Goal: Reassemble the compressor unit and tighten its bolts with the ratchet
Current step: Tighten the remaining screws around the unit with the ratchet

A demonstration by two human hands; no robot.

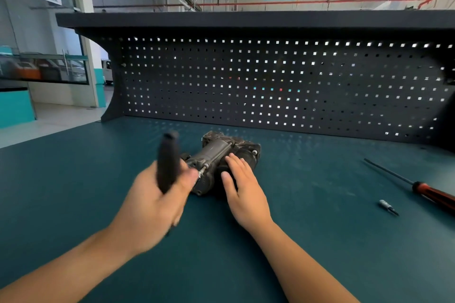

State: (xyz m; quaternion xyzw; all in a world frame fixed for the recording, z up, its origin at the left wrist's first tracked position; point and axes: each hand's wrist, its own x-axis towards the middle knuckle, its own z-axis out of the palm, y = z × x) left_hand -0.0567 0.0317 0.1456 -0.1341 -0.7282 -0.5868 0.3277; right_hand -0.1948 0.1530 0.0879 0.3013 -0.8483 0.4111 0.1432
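Compressor unit [221, 152] lies at the centre of the green bench [73, 179]. My left hand [157, 194] curls round the ratchet [168, 162] handle, its drive end at a near-side bolt [203, 170]. My right hand [242, 187], fingers straight, presses flat on the casing, I judge to stop it turning.

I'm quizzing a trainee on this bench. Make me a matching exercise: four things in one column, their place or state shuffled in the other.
1 ratchet
2 compressor
3 screwdriver
4 bit

A small, silvery, lying loose
B gripped by the left hand
C under the flat right hand
D red handle, far right

Pairs: 1-B, 2-C, 3-D, 4-A
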